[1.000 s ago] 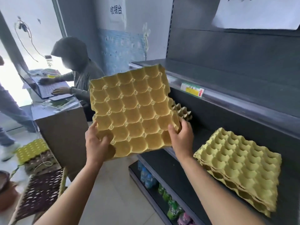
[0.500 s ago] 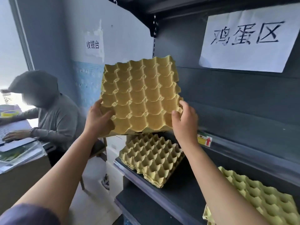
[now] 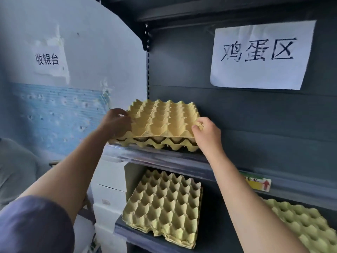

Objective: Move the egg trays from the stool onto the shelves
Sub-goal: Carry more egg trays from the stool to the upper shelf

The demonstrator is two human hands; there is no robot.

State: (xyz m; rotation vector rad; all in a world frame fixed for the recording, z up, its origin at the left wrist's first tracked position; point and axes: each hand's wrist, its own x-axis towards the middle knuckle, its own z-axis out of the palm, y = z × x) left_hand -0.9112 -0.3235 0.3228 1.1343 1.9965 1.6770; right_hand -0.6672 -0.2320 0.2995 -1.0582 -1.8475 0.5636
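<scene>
1. Tray [image 3: 162, 119], yellow pulp with its cups up, lies level at the left end of the upper shelf [image 3: 164, 160], on top of a second tray [image 3: 160, 144] of the same kind. A dark gap shows between the two along the near edge, so I cannot tell whether it is fully nested.
2. At the far left edge, a person in a grey top [image 3: 16, 170] is partly in view. A blue sleeve [image 3: 32, 225] covers the near left upper arm.
3. A paper note [image 3: 48, 59] with printed characters is stuck on the pale wall above a blue band.
4. Left hand [image 3: 116, 123] grips the tray's left edge, fingers curled round the rim.
5. White boxes [image 3: 109, 189] are piled beside the shelving's left end, below the upper shelf.
6. A stack [image 3: 164, 207] of yellow trays lies on the lower shelf [image 3: 211, 230], directly under the held tray.
7. Right hand [image 3: 206, 134] pinches the tray's near right corner, thumb and fingers clamped on it.
8. A white sign [image 3: 262, 53] with three hand-drawn characters is fixed to the dark back panel, above and right of the tray.
9. A yellow-green label [image 3: 258, 183] with a red arrow sits on the upper shelf's front rail, just right of the right forearm.
10. At the far right, another yellow tray, the end tray [image 3: 306, 225], lies on the lower shelf, cut off by the frame edge and well apart from the stack.
</scene>
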